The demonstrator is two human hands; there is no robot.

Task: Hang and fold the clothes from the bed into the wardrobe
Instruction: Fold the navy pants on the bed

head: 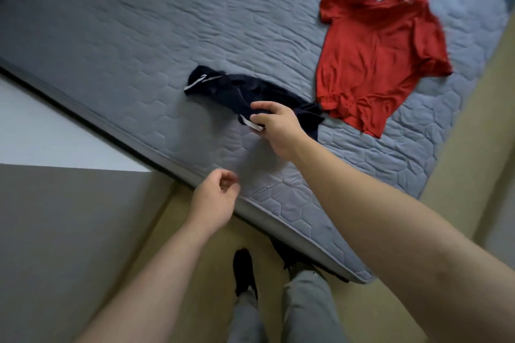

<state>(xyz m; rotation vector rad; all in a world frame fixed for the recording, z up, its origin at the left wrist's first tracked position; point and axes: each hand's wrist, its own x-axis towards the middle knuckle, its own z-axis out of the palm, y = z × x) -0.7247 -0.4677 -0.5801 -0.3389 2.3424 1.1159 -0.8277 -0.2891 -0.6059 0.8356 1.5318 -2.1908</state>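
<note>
Single head view, looking steeply down, near the bed (139, 44) edge

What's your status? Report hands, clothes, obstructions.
Right hand grips crumpled navy garment with white trim, lying on grey quilted mattress. Left hand empty, loosely curled. Red short-sleeved T-shirt flat beside it; nothing blocking.

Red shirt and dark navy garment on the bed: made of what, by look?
Red short-sleeved shirt: thin matte knit, probably cotton blend; lies limp, softly wrinkled. Dark navy white-striped garment: soft matte fabric, maybe sportswear synthetic; bunches loosely where the right hand grips it.
</note>
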